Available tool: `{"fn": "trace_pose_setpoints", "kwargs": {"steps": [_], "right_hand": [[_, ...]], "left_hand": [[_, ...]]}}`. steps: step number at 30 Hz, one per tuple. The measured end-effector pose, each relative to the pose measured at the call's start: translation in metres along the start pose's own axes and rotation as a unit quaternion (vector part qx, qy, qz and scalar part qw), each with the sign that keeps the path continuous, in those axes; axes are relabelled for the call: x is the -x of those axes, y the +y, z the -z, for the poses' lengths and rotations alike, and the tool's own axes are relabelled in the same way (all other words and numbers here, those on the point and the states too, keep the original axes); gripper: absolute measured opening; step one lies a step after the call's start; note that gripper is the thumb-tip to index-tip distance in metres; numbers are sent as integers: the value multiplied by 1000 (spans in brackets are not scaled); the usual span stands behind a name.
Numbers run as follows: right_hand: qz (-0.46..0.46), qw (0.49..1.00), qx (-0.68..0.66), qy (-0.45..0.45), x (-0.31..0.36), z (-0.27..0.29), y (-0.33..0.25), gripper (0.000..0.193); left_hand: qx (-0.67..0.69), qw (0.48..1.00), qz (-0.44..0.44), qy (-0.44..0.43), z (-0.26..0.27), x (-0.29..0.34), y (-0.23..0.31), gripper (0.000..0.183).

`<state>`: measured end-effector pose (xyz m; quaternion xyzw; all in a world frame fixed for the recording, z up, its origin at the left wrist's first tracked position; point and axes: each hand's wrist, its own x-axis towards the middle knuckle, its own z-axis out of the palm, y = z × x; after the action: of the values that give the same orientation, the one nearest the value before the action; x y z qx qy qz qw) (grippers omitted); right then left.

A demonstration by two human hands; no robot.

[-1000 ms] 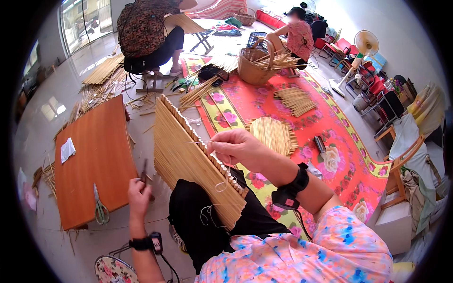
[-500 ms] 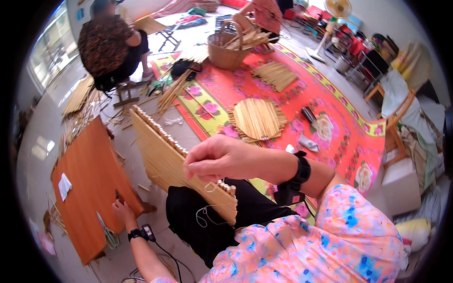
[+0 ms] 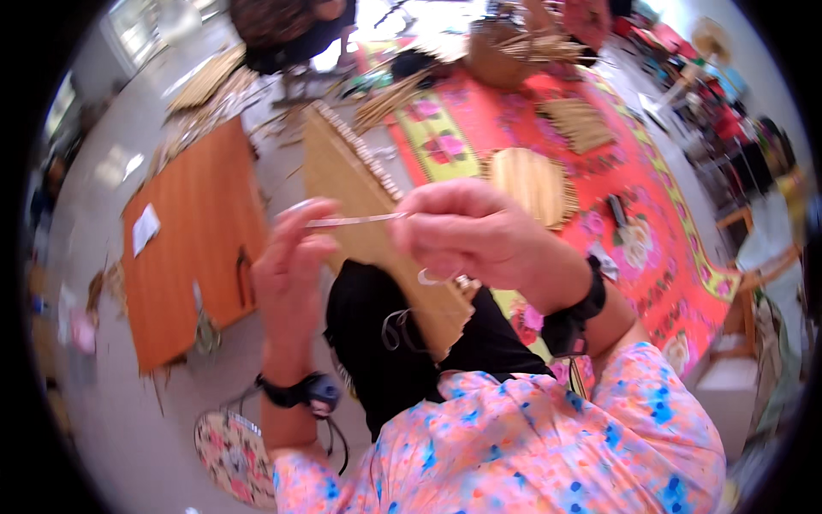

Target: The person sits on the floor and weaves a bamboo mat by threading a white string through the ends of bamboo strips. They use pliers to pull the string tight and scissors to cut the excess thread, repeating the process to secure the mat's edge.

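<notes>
**Both hands pinch a thin strand over a slatted mat**

Nearest, at six o'clock, a floral pink sleeve (image 3: 548,437) fills the lower frame, with black-clad knees (image 3: 385,343) just above it. The left hand (image 3: 287,270), a dark wristband below it, is raised at nine o'clock of centre, fingertips pressed together on one end of a thin pale strand (image 3: 355,220). The right hand (image 3: 475,231), at centre, pinches the strand's other end; the strand runs level between them. Behind the hands a tan slatted mat (image 3: 342,171) leans across the lap toward twelve o'clock. An orange board (image 3: 184,248) lies at nine o'clock. A round woven disc (image 3: 531,176) rests on the red patterned rug (image 3: 651,223) at two o'clock
</notes>
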<state>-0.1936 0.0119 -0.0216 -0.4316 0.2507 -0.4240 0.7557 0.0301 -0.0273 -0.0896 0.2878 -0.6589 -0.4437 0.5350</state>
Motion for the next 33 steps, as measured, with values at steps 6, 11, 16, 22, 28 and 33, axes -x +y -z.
{"fn": "trace_pose_setpoints", "kwargs": {"steps": [6, 11, 16, 22, 28, 33], "right_hand": [[25, 998, -5, -54, 1, -9, 4, 23], [30, 997, 39, -61, 6, -20, -2, 25], [22, 993, 106, -43, 12, -28, 5, 24], [0, 995, 66, -77, 11, -29, 0, 23], [-20, 994, 104, -30, 17, -33, -4, 22], [-25, 989, 137, -46, 9, -35, 9, 21]], "left_hand": [[188, 980, -60, 17, -52, 10, 36, 23], [197, 968, -149, 42, -58, 14, 41, 21], [60, 971, -230, 12, -47, 16, 54, 25], [85, 984, -157, -3, -30, 25, 67, 31], [-154, 939, -305, -40, -26, 20, 73, 31], [-189, 921, -339, -23, -26, 24, 74, 31]]}}
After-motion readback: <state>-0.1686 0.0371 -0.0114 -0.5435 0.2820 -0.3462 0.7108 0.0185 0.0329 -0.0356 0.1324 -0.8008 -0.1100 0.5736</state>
